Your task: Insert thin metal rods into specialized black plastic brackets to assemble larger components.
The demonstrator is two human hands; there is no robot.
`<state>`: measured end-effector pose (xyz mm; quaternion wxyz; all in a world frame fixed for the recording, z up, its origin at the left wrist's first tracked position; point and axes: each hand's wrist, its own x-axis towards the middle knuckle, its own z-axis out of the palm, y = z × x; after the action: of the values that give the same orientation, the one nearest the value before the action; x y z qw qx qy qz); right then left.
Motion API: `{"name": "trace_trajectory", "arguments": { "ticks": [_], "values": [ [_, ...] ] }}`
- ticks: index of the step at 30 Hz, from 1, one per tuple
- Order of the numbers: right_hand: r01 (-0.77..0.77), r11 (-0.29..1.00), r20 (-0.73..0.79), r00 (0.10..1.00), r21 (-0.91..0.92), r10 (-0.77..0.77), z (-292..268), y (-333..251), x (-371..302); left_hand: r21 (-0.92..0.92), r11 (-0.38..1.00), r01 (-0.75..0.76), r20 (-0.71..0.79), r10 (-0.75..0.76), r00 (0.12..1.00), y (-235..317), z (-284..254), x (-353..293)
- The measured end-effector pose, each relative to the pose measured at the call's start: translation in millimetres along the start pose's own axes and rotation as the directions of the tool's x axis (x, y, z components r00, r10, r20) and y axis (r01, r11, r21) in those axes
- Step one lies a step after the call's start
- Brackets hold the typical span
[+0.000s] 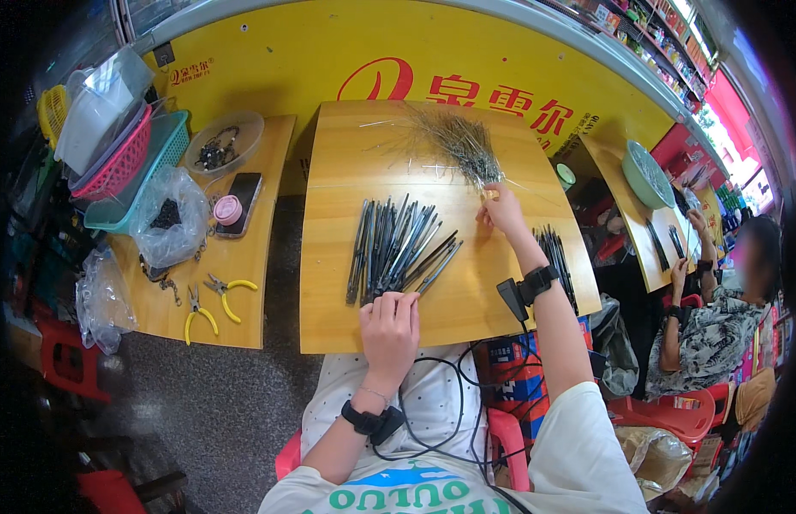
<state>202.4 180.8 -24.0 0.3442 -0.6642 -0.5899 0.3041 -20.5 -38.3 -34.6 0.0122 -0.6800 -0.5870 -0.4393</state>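
Shop: a yellow panel (278, 64) with red lettering stands at 12 o'clock, beyond the table's far edge.
Table: wooden table (346, 154), its middle the centre of the clock.
Wires: thin, stiff wires (462, 146) lie at 1 o'clock, ends fanning untidily toward 11.
Rods: a loose heap of dark, slim rods (398, 244) lies between 8 and 9 o'clock, far ends spread toward 12 and 1; a second bunch (557, 261) lies between 3 and 4, by the edge.
Left hand: the left hand (391, 330), at 7 o'clock, bends its fingers close together over the heap's near end; I cannot tell whether it grips any.
Right hand: the right hand (503, 212), between 2 and 3 o'clock, draws its fingertips together at the wires' near end; I cannot tell whether they pinch one.
Wrists: each wears a black band.
Side table: at 9 o'clock, the side table (244, 330) carries two yellow-handled pliers (231, 295), a phone (246, 190) under a pink pot (227, 209), and a clear bowl (244, 133).
Co-worker: a person (710, 330) sits between 3 and 4 o'clock, near a green basin (648, 174).
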Motion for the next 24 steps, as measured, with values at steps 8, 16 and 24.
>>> {"name": "trace_trajectory", "arguments": {
  "ticks": [8, 16, 24],
  "values": [
    [-0.030, 1.000, 0.045, 0.999, -0.001, 0.030, 0.6, -1.0, 1.2, 0.007, 1.000, -0.001, 0.007, 0.001, 1.000, 0.2, 0.6, -0.2],
    [0.034, 0.998, 0.060, 0.998, -0.045, -0.031, -1.4, -6.8, -9.3, 0.025, 1.000, -0.002, 0.023, 0.001, 1.000, -0.7, 1.4, -2.2],
    [0.092, 0.994, 0.069, 0.994, -0.063, -0.088, -1.1, -16.6, -12.2, 0.025, 1.000, -0.005, 0.025, 0.005, 1.000, -1.0, 1.7, -1.8]
  ]
}}
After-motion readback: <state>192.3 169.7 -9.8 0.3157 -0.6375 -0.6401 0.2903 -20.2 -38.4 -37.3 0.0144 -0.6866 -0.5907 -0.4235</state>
